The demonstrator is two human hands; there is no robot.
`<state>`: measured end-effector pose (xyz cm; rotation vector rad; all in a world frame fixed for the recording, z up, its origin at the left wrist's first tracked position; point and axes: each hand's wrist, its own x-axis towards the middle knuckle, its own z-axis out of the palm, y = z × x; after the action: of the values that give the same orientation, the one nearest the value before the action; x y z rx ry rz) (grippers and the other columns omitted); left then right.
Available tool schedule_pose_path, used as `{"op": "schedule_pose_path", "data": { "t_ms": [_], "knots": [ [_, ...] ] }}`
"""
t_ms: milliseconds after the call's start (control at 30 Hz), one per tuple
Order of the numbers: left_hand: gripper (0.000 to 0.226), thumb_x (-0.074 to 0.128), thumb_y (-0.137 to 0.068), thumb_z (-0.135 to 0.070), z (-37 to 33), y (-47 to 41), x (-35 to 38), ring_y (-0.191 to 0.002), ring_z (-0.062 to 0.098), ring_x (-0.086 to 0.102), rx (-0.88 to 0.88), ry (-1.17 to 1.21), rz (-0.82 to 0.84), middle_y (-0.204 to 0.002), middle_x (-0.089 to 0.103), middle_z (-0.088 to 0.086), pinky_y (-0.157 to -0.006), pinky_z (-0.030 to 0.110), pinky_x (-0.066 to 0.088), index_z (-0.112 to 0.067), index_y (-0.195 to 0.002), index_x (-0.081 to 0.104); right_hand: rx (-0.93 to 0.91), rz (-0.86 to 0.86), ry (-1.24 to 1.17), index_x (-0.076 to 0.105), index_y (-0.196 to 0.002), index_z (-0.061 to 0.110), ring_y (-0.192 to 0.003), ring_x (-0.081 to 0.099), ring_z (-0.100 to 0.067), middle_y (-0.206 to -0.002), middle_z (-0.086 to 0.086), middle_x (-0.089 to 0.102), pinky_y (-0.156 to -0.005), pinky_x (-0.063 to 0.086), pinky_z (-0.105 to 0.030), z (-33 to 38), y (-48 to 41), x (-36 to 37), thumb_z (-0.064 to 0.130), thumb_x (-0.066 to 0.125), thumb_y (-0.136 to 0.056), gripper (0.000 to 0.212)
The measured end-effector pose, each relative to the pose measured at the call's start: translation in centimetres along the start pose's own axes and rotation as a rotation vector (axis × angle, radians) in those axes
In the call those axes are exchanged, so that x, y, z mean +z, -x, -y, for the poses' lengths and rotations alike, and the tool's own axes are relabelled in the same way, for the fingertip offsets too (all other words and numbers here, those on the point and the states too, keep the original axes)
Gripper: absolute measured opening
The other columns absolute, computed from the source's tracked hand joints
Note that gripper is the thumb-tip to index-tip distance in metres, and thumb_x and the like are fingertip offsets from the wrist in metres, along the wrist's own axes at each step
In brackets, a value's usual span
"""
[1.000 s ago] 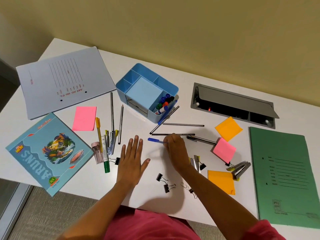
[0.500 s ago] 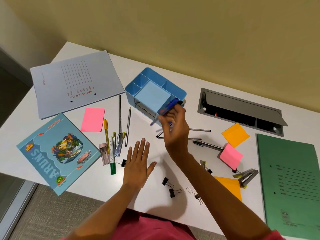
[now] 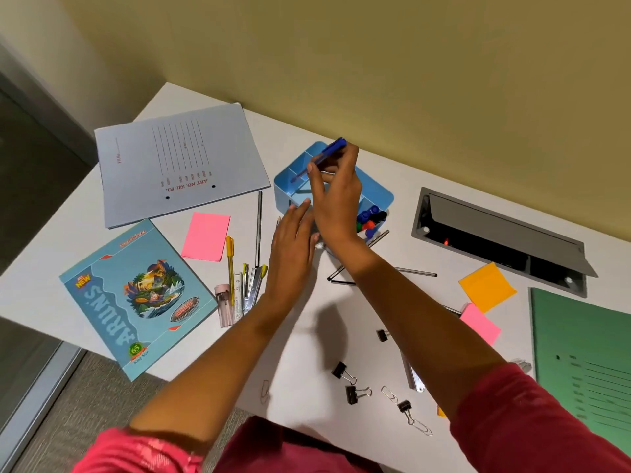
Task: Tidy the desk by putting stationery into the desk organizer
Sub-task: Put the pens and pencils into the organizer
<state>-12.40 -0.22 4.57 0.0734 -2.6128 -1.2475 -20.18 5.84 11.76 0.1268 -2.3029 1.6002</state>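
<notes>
Right fingers [image 3: 348, 155] and thumb pinch the blue pen [image 3: 321, 158] near its upper end, tip slanting down-left. Right hand [image 3: 336, 199] is over the desk organizer [image 3: 283, 186]. A second ago that pen lay on the desk [image 3: 307, 336]; now it's airborne above the rear-left compartments, not yet released. Left hand [image 3: 290, 254] has come off the desk, fingers straight and holding nothing, tips at the organizer's near wall; I can't tell if they touch it, probably bracing it. I read this as mid-drop. The markers [image 3: 370, 218] are already stowed. Yellow pen [image 3: 230, 264], black pens [image 3: 415, 272] and binder clips [image 3: 341, 370] are still loose, so plenty left.
</notes>
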Motion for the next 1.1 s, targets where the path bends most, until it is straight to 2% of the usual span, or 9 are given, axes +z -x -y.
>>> {"op": "schedule_pose_path", "data": {
  "t_ms": [100, 300, 400, 533, 667, 733, 867, 1000, 1100],
  "knots": [
    [0.042, 0.064, -0.089, -0.016, 1.0, -2.4, 0.2, -0.126, 0.038, 0.050, 0.133, -0.194, 0.019, -0.131, 0.057, 0.019, -0.106, 0.049, 0.038, -0.004, -0.127, 0.056, 0.014, 0.020, 0.023, 0.040, -0.125, 0.001, -0.095, 0.065, -0.020, -0.109, -0.017, 0.063, -0.069, 0.044, 0.001, -0.1, -0.6, 0.1, 0.016, 0.061, -0.092, 0.042],
    [0.033, 0.077, -0.078, -0.016, 1.5, -3.5, 0.1, -0.101, 0.035, 0.063, 0.218, -0.337, 0.032, -0.108, 0.067, 0.016, -0.094, 0.047, 0.048, -0.006, -0.106, 0.066, 0.004, 0.021, 0.049, 0.039, -0.126, 0.003, -0.091, 0.067, -0.018, -0.108, -0.014, 0.065, -0.073, 0.050, -0.009, -0.6, -1.4, -0.4, 0.018, 0.062, -0.092, 0.044],
    [0.033, 0.078, -0.076, -0.019, 1.0, -3.1, 0.4, -0.099, 0.035, 0.062, 0.227, -0.376, 0.049, -0.106, 0.067, 0.015, -0.081, 0.043, 0.053, -0.006, -0.104, 0.066, 0.014, 0.031, 0.044, 0.037, -0.127, 0.005, -0.091, 0.067, -0.019, -0.106, -0.013, 0.066, -0.077, 0.057, -0.023, -0.8, -1.4, -0.8, 0.016, 0.063, -0.091, 0.046],
    [0.038, 0.081, -0.072, -0.017, -0.7, -1.7, 1.3, -0.099, 0.037, 0.062, 0.153, -0.370, 0.051, -0.104, 0.067, 0.016, -0.075, 0.040, 0.055, -0.004, -0.105, 0.066, 0.028, 0.072, -0.015, 0.031, -0.132, 0.011, -0.086, 0.067, -0.013, -0.102, -0.012, 0.065, -0.076, 0.056, -0.017, -0.8, -0.6, -1.9, 0.007, 0.064, -0.089, 0.054],
    [0.041, 0.079, -0.074, -0.016, -2.1, -0.1, 2.3, -0.100, 0.037, 0.061, 0.078, -0.337, 0.047, -0.106, 0.066, 0.017, -0.073, 0.039, 0.055, 0.001, -0.108, 0.064, 0.010, 0.164, 0.039, 0.031, -0.135, 0.021, -0.086, 0.067, -0.012, -0.101, -0.007, 0.064, -0.077, 0.058, -0.026, -1.6, 0.6, -2.8, 0.008, 0.062, -0.091, 0.055],
    [0.042, 0.074, -0.080, -0.016, -2.7, 0.4, 2.9, -0.105, 0.035, 0.057, 0.023, -0.286, 0.038, -0.111, 0.063, 0.017, -0.078, 0.040, 0.053, 0.001, -0.115, 0.061, 0.029, 0.238, 0.081, 0.033, -0.133, 0.024, -0.089, 0.066, -0.016, -0.103, -0.008, 0.063, -0.078, 0.058, -0.032, -1.9, 1.2, -2.9, 0.011, 0.058, -0.093, 0.049],
    [0.049, 0.058, -0.093, -0.021, -4.6, 1.5, 3.4, -0.119, 0.025, 0.047, -0.305, 0.026, 0.073, -0.134, 0.045, 0.012, -0.100, 0.030, 0.040, -0.009, -0.137, 0.041, 0.021, 0.430, 0.223, 0.035, -0.129, 0.025, -0.094, 0.063, -0.022, -0.110, -0.011, 0.061, -0.080, 0.056, -0.042, -2.3, 1.8, -2.9, 0.020, 0.045, -0.100, 0.032],
    [0.068, 0.054, -0.095, -0.032, -4.7, 3.4, 3.9, -0.143, 0.022, 0.022, -0.355, 0.064, 0.247, -0.156, 0.022, 0.008, -0.108, 0.018, 0.012, -0.013, -0.149, 0.016, -0.023, 0.530, 0.373, 0.040, -0.129, 0.015, -0.101, 0.057, -0.025, -0.112, -0.015, 0.058, -0.085, 0.051, -0.039, -3.1, 2.0, -2.7, 0.020, 0.039, -0.102, 0.028],
    [0.068, 0.045, -0.093, -0.044, -3.8, 4.3, 3.6, -0.145, 0.023, 0.022, -0.283, -0.019, 0.289, -0.156, 0.025, 0.009, -0.116, 0.025, 0.012, -0.012, -0.149, 0.022, -0.071, 0.529, 0.416, 0.049, -0.125, 0.006, -0.104, 0.054, -0.028, -0.113, -0.018, 0.059, -0.088, 0.047, -0.038, -3.9, 2.3, -2.6, 0.011, 0.043, -0.100, 0.026]
  ]
}}
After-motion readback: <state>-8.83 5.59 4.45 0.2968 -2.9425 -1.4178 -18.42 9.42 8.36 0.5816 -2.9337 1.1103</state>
